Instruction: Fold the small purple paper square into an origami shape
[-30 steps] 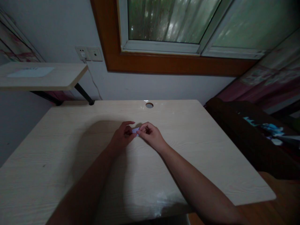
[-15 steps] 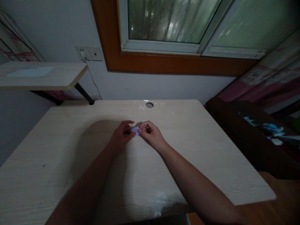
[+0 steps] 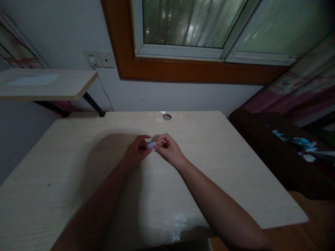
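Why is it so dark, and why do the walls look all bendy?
Head view: the room is dim, with the window brightest; a shadow lies on the table around the left arm, and glare marks its near edge; the wide lens bends the edges; the small pale piece pinched by the left hand and right hand is too dim to identify.

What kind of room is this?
Probably a bedroom or home study: a pale wood-grain desk with a round cable hole, a brown wood-framed window and a white wall socket. The left hand and right hand pinch a small pale-blue paper piece.
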The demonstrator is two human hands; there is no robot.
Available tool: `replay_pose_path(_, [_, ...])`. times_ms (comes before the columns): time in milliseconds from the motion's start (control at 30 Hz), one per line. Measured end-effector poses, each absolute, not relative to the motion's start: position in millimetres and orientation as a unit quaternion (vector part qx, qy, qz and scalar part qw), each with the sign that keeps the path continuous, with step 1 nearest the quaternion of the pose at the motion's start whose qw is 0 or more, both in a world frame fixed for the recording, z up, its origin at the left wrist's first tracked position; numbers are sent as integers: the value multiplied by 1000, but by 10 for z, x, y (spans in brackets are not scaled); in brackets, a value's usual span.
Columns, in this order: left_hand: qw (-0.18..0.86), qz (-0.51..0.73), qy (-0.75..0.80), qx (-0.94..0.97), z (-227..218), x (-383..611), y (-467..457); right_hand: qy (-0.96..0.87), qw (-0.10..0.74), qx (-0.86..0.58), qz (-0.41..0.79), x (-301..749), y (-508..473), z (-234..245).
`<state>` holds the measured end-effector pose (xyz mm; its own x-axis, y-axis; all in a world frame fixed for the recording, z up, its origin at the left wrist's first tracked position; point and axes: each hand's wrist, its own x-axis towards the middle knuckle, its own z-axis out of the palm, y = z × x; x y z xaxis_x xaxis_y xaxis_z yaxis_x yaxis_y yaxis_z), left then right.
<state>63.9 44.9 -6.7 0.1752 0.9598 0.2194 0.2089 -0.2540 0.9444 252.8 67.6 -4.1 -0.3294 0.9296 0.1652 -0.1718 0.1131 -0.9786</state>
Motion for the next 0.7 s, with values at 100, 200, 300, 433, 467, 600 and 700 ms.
replay_pose_path(100, [420,460,447,641,-85,640,459,-569,480,-322,585,2528,679,-46])
replay_pose_path(200, [428,457,446,639,-88,637,466,-568,479,-323,585,2526,679,-42])
replay_pose_path(300, [435,454,444,639,-88,634,469,-573,475,-330,581,2523,676,-37])
replay_pose_path(433, [449,456,435,633,-83,643,472,-567,478,-332,583,2518,678,-38])
replay_pose_path(467, [451,458,434,631,-78,647,472,-562,479,-333,586,2518,681,-40])
replay_pose_path(600, [459,465,422,628,-49,655,470,-542,482,-334,602,2521,696,-49])
replay_pose_path(700, [470,470,416,621,-35,652,465,-531,484,-338,608,2523,705,-52])
